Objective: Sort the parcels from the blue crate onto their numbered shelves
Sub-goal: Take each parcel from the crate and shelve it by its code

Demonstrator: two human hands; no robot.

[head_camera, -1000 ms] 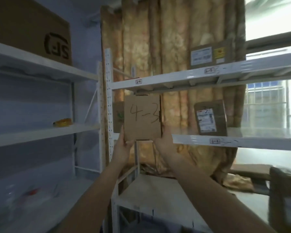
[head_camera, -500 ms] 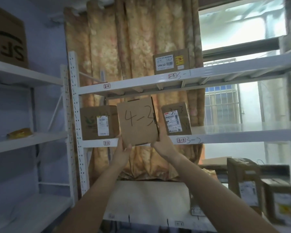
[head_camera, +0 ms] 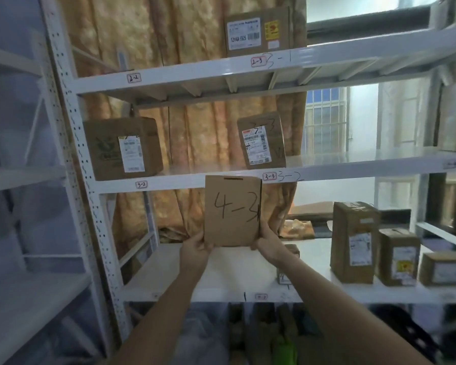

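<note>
The parcel (head_camera: 232,210), a flat brown cardboard box with 4-3 written on its face in black marker, is held upright in the air in front of the rack. Its top edge sits level with the front lip of the middle shelf (head_camera: 182,181) and its bottom edge hangs above the lower shelf (head_camera: 229,272).

On my feed both hands are on it. The left hand (head_camera: 195,246) grips the lower left corner with its fingers curled round it, and the right hand (head_camera: 267,239) grips the lower right edge.

I count one parcel in the hands and seven more boxes on this rack. One labelled box (head_camera: 258,31) stands on the top shelf (head_camera: 182,75). Two stand on the middle shelf: a wide box (head_camera: 121,148) at the left and a narrow box (head_camera: 262,140) at the right. Four stand on the lower shelf: a tall box (head_camera: 353,243), a medium box (head_camera: 398,256) just beside it, a low box (head_camera: 445,268) at the picture's edge, and a small box (head_camera: 291,252) partly hidden behind the right forearm.

I read four red-framed tags on the shelf lips: 2-2 (head_camera: 134,78), 2-3 (head_camera: 257,61), 3-2 (head_camera: 141,184) and 3-3 (head_camera: 269,176). A patterned curtain (head_camera: 195,133) hangs behind the rack.
</note>
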